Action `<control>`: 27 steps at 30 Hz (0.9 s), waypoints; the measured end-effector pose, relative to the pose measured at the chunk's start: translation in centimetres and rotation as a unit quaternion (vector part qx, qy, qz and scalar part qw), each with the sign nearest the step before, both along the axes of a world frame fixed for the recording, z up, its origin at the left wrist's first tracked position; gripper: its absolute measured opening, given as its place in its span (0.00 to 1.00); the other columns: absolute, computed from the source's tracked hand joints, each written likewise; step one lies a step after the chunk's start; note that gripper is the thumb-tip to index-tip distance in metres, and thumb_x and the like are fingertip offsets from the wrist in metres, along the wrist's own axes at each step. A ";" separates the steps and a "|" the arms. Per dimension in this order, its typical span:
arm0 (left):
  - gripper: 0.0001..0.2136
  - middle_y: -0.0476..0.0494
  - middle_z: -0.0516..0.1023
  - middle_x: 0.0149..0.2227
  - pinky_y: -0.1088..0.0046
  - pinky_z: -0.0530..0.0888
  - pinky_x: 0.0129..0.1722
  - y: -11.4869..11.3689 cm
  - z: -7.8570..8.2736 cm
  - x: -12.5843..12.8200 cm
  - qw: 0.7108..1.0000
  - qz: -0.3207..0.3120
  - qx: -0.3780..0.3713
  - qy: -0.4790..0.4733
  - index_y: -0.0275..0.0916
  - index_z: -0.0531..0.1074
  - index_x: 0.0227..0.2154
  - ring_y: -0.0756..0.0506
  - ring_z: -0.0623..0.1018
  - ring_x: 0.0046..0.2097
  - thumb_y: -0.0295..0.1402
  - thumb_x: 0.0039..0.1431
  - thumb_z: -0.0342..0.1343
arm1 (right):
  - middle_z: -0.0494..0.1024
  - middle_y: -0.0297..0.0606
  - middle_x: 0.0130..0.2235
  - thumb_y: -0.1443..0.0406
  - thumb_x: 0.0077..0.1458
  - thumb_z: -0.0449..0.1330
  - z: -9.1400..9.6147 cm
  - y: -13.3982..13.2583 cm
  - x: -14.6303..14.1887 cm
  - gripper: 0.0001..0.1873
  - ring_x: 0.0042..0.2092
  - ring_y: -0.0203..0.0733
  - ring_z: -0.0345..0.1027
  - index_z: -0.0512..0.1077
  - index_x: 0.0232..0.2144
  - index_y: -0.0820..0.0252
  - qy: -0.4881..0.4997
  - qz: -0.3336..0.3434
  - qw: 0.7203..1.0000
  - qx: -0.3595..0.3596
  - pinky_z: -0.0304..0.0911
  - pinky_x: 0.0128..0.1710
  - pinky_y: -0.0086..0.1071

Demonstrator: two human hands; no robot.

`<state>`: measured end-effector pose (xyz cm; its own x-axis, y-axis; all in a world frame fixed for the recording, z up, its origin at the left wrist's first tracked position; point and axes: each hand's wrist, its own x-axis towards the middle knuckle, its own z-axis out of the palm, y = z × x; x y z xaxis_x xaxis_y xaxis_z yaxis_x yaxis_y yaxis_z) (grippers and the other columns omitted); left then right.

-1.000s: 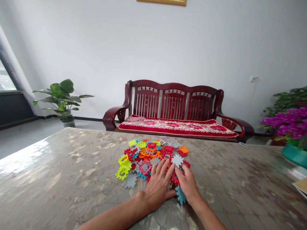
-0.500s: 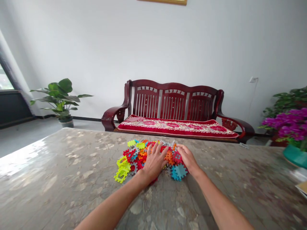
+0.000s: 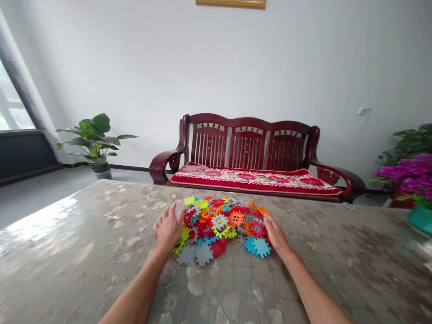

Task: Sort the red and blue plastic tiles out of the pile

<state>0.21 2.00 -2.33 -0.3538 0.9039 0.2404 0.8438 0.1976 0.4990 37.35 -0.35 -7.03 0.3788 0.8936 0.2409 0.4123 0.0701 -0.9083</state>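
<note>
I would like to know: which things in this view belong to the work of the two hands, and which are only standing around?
In the work:
- pile of coloured notched pieces
- left hand and right hand, at its two sides
- tabletop beneath

Only around:
- wooden bench with red cover
- leafy potted plant
- purple flowers

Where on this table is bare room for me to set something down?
Bare tabletop shows between the left hand and the table's left edge; between the forearms, nearer than the toothed pieces; and between the right hand and the teal flowerpot, except a small grey thing near the far edge. Between the hands it is crowded: pieces overlap.
</note>
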 end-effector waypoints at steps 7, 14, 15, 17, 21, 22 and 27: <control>0.26 0.36 0.69 0.61 0.58 0.63 0.60 0.4 -2.5 -1.3 0.993 -0.096 0.012 -0.061 0.36 0.62 0.61 0.39 0.69 0.61 0.43 0.66 0.35 | 0.80 0.44 0.46 0.45 0.51 0.54 0.0 -2.1 -0.2 0.27 0.51 0.51 0.71 0.76 0.40 0.58 0.108 -0.041 0.990 0.085 0.60 0.57 0.45; 0.27 0.40 0.72 0.58 0.63 0.64 0.59 1.5 -2.4 -2.2 0.977 -0.149 0.018 -0.149 0.39 0.64 0.59 0.41 0.70 0.60 0.46 0.65 0.36 | 0.81 0.44 0.42 0.48 0.51 0.56 0.4 -2.6 -0.5 0.23 0.47 0.50 0.73 0.76 0.37 0.59 0.133 -0.044 0.985 0.101 0.65 0.52 0.43; 0.27 0.40 0.73 0.57 0.63 0.64 0.59 1.8 -2.3 -2.3 0.975 -0.155 0.016 -0.157 0.39 0.65 0.58 0.41 0.70 0.60 0.47 0.65 0.35 | 0.81 0.44 0.42 0.48 0.52 0.55 0.5 -2.6 -0.6 0.23 0.47 0.50 0.73 0.76 0.37 0.59 0.131 -0.041 0.986 0.098 0.65 0.52 0.42; 0.26 0.41 0.76 0.55 0.63 0.64 0.59 2.1 -2.3 -2.5 0.974 -0.157 0.008 -0.163 0.40 0.66 0.57 0.41 0.71 0.59 0.47 0.65 0.36 | 0.80 0.44 0.44 0.47 0.53 0.54 0.6 -2.7 -0.6 0.24 0.49 0.50 0.72 0.76 0.38 0.59 0.114 -0.034 0.989 0.089 0.64 0.53 0.43; 0.25 0.43 0.77 0.53 0.63 0.65 0.59 2.5 -2.3 -2.5 0.976 -0.155 0.004 -0.156 0.42 0.67 0.56 0.41 0.73 0.57 0.47 0.64 0.37 | 0.78 0.45 0.49 0.44 0.53 0.54 1.1 -2.8 -0.9 0.27 0.54 0.52 0.68 0.76 0.41 0.58 0.044 -0.009 0.997 0.068 0.58 0.58 0.46; 0.26 0.43 0.77 0.54 0.64 0.65 0.59 2.5 -2.3 -2.5 0.975 -0.157 0.005 -0.155 0.41 0.68 0.56 0.41 0.73 0.57 0.47 0.64 0.36 | 0.78 0.45 0.49 0.44 0.52 0.54 1.2 -2.8 -1.1 0.28 0.55 0.53 0.67 0.76 0.41 0.57 0.038 0.005 0.997 0.064 0.57 0.59 0.46; 0.26 0.43 0.76 0.55 0.65 0.65 0.59 2.7 -2.4 -2.5 0.973 -0.166 0.013 -0.159 0.40 0.68 0.56 0.42 0.73 0.57 0.48 0.64 0.37 | 0.78 0.43 0.51 0.44 0.52 0.56 2.1 -3.3 -1.8 0.28 0.56 0.52 0.66 0.76 0.44 0.56 0.062 0.065 0.994 0.060 0.58 0.59 0.45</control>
